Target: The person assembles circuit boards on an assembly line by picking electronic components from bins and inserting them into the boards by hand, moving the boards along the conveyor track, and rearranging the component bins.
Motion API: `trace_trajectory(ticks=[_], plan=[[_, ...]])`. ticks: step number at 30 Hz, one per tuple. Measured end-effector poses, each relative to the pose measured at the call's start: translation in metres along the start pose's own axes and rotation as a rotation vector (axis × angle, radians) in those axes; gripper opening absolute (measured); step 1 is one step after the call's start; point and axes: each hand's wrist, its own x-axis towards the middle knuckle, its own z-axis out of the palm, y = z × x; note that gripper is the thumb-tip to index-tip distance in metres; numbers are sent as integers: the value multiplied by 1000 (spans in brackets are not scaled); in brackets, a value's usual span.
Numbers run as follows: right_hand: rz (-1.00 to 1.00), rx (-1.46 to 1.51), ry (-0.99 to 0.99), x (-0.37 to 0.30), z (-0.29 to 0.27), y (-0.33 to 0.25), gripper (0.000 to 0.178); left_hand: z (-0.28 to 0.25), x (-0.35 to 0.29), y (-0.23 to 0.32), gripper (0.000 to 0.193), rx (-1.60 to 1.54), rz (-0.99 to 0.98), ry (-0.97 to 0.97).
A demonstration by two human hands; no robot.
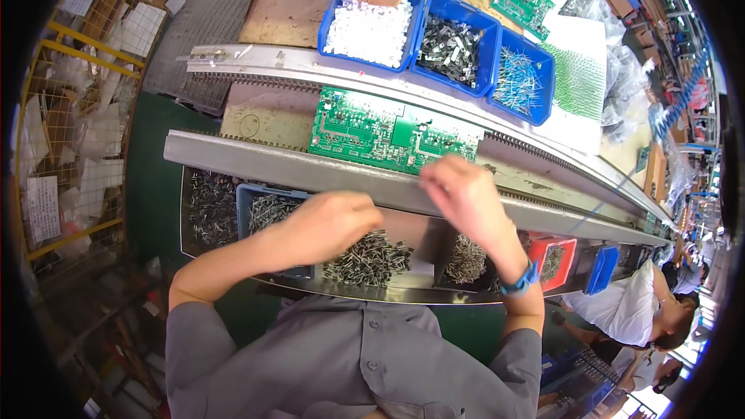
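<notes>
A long green circuit board (pixel 361 128) lies between two metal rails on the line before me. My right hand (pixel 466 194), with a blue band on its wrist, is over the board's front edge near its right end. Its fingers are pinched together; anything between them is too small to make out. My left hand (pixel 334 221) hovers over the parts tray in front of the near rail (pixel 264 163), fingers curled together, slightly blurred. Below it lies a heap of small dark components with metal leads (pixel 369 260). I cannot make out anything in that hand.
Blue bins hold white parts (pixel 369 31), black parts (pixel 450 50) and blue leaded parts (pixel 518 81) beyond the far rail. Another circuit board (pixel 524 4) lies behind them. A red bin (pixel 552 262) stands at the tray's right. Co-workers (pixel 628 302) sit further right. A yellow wire cage (pixel 85 132) is at left.
</notes>
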Motion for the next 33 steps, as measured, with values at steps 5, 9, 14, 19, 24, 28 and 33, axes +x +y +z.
trace_trajectory(ticks=[5, 9, 14, 19, 24, 28, 33], plan=[[-151, -61, -310, -35, 38, -36, 15, -37, 20, -16, 11, 28, -199, 189], [-189, -189, -348, -40, 65, -40, 14, -41, 30, -37, 10, 182, -164, 340], [-177, -231, -343, -44, 79, -37, 11, -40, 42, -47, 11, 341, -91, 356], [-147, -232, -308, -41, 79, -37, 10, -37, 49, -60, 19, 382, -47, 388], [-136, -191, -324, -41, 75, -36, 11, -36, 50, -63, 21, 390, -75, 375], [-134, -143, -325, -41, 69, -39, 13, -35, 51, -65, 21, 436, -59, 371], [-137, -101, -297, -44, 65, -41, 15, -35, 52, -60, 22, 516, -45, 342]])
